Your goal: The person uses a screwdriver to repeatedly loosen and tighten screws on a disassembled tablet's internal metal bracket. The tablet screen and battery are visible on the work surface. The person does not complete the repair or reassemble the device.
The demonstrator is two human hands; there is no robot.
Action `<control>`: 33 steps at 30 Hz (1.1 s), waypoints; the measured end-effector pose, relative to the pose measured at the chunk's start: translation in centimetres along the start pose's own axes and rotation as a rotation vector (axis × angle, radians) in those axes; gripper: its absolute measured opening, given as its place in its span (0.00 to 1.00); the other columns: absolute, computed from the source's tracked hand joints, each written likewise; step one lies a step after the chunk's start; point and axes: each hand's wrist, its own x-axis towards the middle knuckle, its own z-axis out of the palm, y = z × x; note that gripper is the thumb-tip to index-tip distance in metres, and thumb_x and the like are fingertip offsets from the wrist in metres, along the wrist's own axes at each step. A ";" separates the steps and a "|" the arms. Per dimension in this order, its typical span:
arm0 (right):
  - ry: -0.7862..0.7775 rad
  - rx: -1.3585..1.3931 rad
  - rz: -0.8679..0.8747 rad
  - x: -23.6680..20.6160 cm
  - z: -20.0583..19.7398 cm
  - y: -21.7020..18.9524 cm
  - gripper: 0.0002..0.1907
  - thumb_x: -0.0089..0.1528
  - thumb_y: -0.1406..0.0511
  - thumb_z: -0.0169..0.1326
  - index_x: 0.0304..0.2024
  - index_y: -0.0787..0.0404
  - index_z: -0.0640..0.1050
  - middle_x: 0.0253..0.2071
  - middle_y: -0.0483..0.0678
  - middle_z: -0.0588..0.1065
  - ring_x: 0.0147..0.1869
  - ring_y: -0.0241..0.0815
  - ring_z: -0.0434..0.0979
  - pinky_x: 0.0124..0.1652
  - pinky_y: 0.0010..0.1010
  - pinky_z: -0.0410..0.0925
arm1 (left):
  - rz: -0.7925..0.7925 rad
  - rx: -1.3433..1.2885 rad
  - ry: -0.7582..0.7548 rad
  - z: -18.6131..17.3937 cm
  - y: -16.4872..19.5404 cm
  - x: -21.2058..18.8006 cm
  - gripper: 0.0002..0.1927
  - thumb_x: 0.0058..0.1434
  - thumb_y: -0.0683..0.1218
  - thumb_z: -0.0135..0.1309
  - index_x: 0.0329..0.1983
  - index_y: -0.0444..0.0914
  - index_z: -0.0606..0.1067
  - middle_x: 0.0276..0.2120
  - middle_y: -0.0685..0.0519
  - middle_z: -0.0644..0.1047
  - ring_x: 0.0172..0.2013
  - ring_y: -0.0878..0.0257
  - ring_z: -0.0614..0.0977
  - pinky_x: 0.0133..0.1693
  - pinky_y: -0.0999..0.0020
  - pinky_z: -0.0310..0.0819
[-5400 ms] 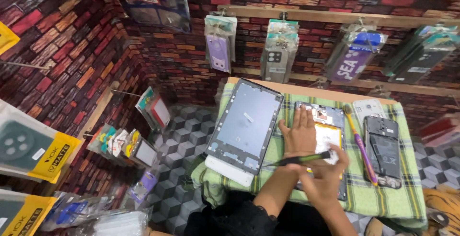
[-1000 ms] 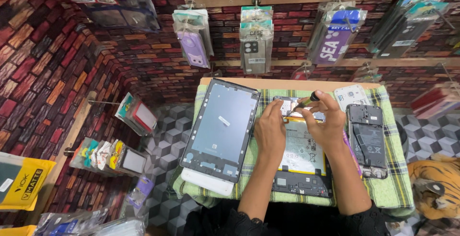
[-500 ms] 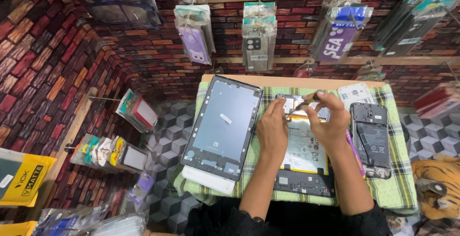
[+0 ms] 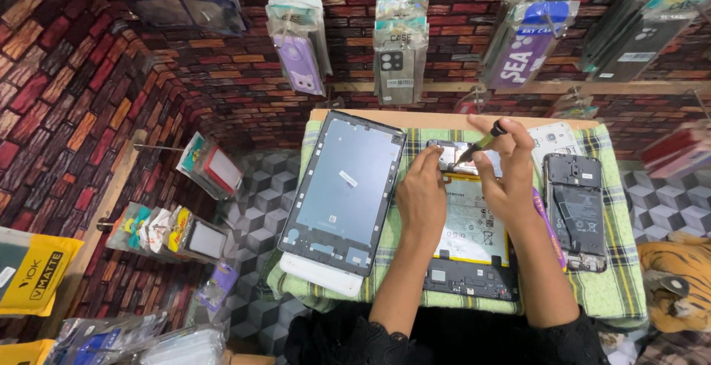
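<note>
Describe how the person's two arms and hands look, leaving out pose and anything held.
Both forearms are bare from the elbows down. The left hand and right hand wear no gloves. No ring or watch shows. Black clothing with a lace-like edge appears near the elbows.

— What do your hands have?

— Your right hand [image 4: 511,176] pinches a thin black-and-green screwdriver [image 4: 481,143], tip down on the top end of the opened tablet with its white battery [image 4: 470,224]. Your left hand [image 4: 421,194] rests fingertips beside that tip.

— And around it?

— To your left, the grey tablet back cover [image 4: 344,187] lies on the green checked cloth [image 4: 615,283]. To your right, an opened black phone [image 4: 576,213].
</note>
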 end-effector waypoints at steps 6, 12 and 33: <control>0.055 -0.227 -0.036 -0.6 -0.8 -0.8 0.40 0.59 0.74 0.67 0.65 0.58 0.57 0.45 0.55 0.78 0.43 0.48 0.81 0.42 0.34 0.71 | 0.088 -0.022 0.066 0.1 1.0 -1.3 0.16 0.62 0.35 0.54 0.54 0.35 0.78 0.56 0.49 0.79 0.45 0.48 0.85 0.47 0.57 0.79; -0.038 -0.070 -0.063 -1.0 -1.9 -2.0 0.33 0.65 0.76 0.58 0.65 0.58 0.55 0.49 0.58 0.78 0.48 0.52 0.81 0.47 0.35 0.74 | 0.071 -0.037 0.033 0.2 2.1 -2.5 0.26 0.47 0.32 0.56 0.53 0.35 0.77 0.55 0.49 0.79 0.45 0.47 0.84 0.46 0.57 0.79; 0.087 -0.148 0.070 -2.0 -3.6 -1.3 0.35 0.64 0.78 0.64 0.62 0.57 0.56 0.46 0.52 0.79 0.45 0.46 0.84 0.42 0.27 0.73 | 0.072 -0.009 0.071 1.4 3.4 -3.2 0.16 0.61 0.34 0.55 0.52 0.36 0.79 0.55 0.51 0.80 0.44 0.49 0.85 0.46 0.58 0.80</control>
